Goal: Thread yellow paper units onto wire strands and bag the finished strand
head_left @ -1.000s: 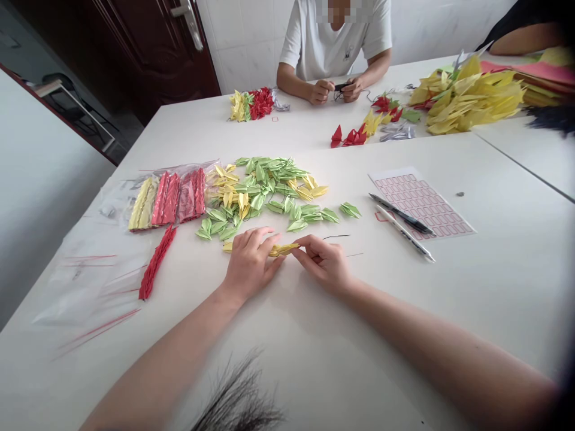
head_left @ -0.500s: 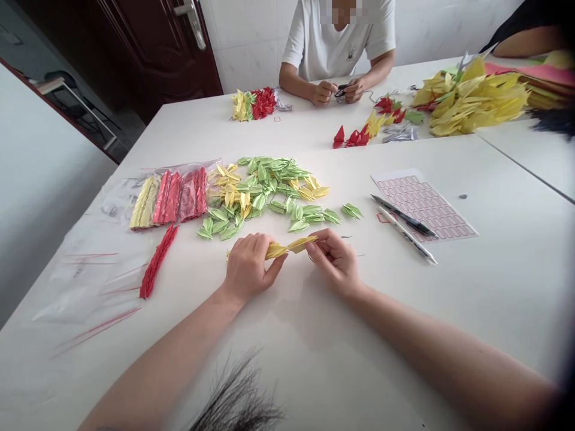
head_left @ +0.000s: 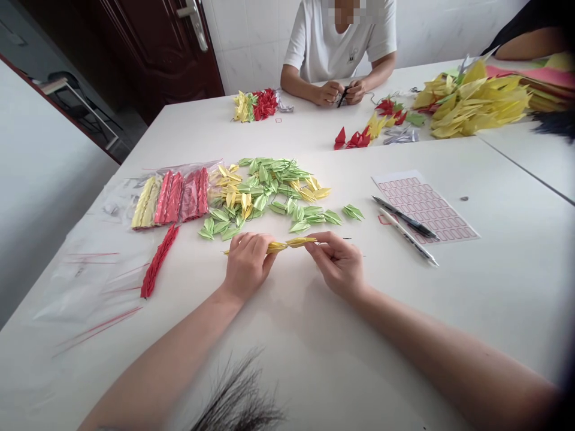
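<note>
My left hand (head_left: 246,263) is closed around a flat stack of yellow origami pieces (head_left: 277,246), which look like folded paper cranes; the stack's far end sticks out past the knuckles. Between thumb and fingers, my right hand (head_left: 338,263) pinches the tip of another yellow origami piece (head_left: 300,242). The two yellow parts lie almost in line, with a narrow gap between them. Just beyond my hands is a loose pile of green origami pieces (head_left: 274,173), with some yellow ones (head_left: 314,190) mixed in. Any thread inside my grip is hidden.
To the left lie a red origami strip (head_left: 159,261), a plastic bag of red and yellow strips (head_left: 182,194) and thin red sticks (head_left: 101,329). Two pens (head_left: 406,218) rest by a label sheet (head_left: 442,209). Opposite, a person (head_left: 339,54) handles something black.
The yellow piece at my right hand has turned from showing its broad face to nearly edge-on. My right hand has shifted slightly. Across the table, the person's black object has tilted downward.
</note>
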A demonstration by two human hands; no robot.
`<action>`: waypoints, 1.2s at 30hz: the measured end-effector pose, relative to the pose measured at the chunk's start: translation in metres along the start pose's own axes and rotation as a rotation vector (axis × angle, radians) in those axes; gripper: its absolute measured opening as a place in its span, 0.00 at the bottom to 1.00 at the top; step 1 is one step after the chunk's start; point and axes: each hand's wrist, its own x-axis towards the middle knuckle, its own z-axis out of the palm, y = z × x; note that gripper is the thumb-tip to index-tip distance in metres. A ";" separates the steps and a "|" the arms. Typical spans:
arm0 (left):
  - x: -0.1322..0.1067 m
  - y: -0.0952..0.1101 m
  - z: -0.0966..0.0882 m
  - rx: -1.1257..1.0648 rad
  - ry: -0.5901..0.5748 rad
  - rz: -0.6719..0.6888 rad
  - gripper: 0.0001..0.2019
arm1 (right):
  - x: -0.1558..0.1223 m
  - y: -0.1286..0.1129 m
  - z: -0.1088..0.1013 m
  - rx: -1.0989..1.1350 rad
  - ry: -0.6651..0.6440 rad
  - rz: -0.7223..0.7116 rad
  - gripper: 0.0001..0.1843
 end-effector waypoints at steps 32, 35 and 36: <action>-0.001 0.001 0.003 0.045 -0.052 0.069 0.05 | -0.003 0.007 -0.002 -0.002 -0.072 -0.061 0.11; 0.000 0.002 0.003 0.053 -0.052 0.074 0.05 | -0.002 0.004 -0.001 -0.041 -0.068 -0.091 0.10; 0.000 0.002 0.003 0.058 -0.051 0.074 0.04 | -0.002 0.003 0.000 -0.054 -0.064 -0.101 0.10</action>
